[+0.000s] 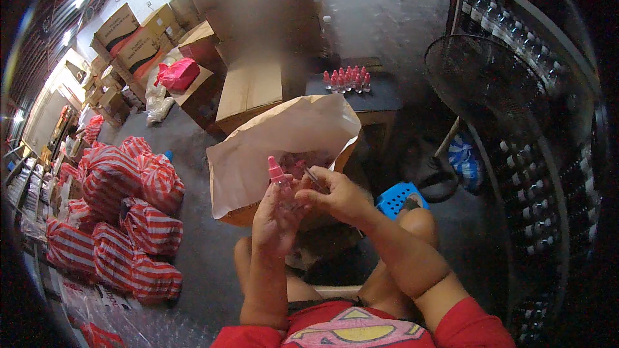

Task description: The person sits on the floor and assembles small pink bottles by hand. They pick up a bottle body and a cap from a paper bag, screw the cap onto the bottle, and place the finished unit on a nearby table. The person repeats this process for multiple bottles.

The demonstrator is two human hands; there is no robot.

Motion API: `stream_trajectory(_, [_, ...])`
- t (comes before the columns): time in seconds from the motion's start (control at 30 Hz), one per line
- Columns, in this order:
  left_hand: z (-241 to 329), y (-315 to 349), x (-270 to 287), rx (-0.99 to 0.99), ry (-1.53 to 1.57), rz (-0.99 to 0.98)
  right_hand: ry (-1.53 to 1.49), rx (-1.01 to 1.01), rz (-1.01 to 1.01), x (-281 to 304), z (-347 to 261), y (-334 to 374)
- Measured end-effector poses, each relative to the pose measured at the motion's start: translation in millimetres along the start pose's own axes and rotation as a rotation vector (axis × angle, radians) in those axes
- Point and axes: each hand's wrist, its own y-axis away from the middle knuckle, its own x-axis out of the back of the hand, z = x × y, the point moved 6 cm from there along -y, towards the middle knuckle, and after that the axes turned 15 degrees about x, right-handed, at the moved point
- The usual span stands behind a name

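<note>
Centre frame: left hand [274,216] wrapped round a small clear bottle with pink cap [279,180], held upright. Right hand [338,194] touching it, pinching a thin tube [311,175] btwn fingertips (end hidden by the fingers). Just behind: open brown paper sack [258,148]. Upper centre: cluster of pink-capped bottles [347,80] on dark table [380,98]. Left: red-white striped bags [122,212]. Right: black fan [490,84].
</note>
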Motion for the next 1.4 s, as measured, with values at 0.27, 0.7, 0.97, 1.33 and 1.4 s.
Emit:
stream_trajectory(0.27, [-1,-7,13,-0.035,0.002,-0.045,0.077,0.061,-0.171,-15,-13,1])
stream_trajectory(0.7, [16,1,9,-0.050,0.134,-0.088,-0.086,0.029,0.034,10,-21,-1])
stream_trajectory(0.97, [29,-3,31,-0.491,-0.572,0.264,-0.220,0.039,-0.015,0,-43,3])
stream_trajectory(1.33, [-4,-1,-2,0.181,0.134,-0.527,-0.610,-0.105,0.234,28,-17,-5])
stream_trajectory(1.4, [-4,3,-9,0.158,-0.060,-0.396,-0.629,-0.131,0.298,29,-18,-4])
